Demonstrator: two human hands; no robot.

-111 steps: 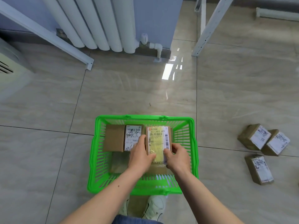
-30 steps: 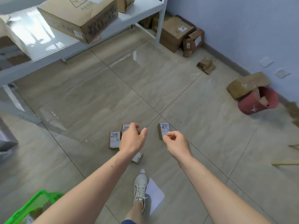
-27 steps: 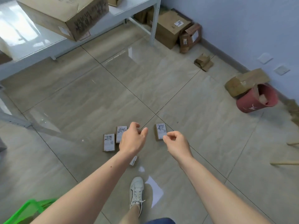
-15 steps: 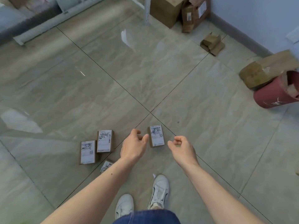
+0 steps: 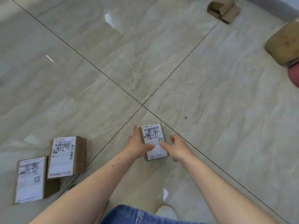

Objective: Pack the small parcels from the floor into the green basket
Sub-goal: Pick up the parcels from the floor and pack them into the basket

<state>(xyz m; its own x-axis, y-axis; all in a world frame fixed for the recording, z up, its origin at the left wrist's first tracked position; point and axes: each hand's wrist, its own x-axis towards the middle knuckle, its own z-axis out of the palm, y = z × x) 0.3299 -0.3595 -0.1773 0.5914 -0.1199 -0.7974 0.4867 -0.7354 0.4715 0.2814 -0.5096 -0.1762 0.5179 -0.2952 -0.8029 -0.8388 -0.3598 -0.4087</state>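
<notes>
On the floor just near of the point where four tile joints cross, a small cardboard parcel (image 5: 154, 141) lies flat with its white shipping label facing up. The left hand (image 5: 137, 143) rests against the parcel's left edge, fingers extended along that side and thumb laid across the label; the fingers are not curled round the parcel, so the hand is relaxed. The right hand (image 5: 177, 148) hovers just beside the right edge, fingers loosely curled, thumb reaching toward the label, holding nothing.

Recommended procedure: bring the right hand in against the right edge so both long sides are squeezed evenly, then lift straight up. The glossy tile is likely slick, so a one-sided push would probably slide the parcel rather than raise it.

Two further labelled parcels remain at near left: one (image 5: 67, 156) overlapping another (image 5: 30, 179). The green basket is not in view.

The floor (image 5: 210, 94) is polished beige tile with dark joints and bright reflections. At far right lie an opened cardboard carton (image 5: 224, 9), a larger brown box (image 5: 285, 43) and the edge of a red container (image 5: 294, 75).
</notes>
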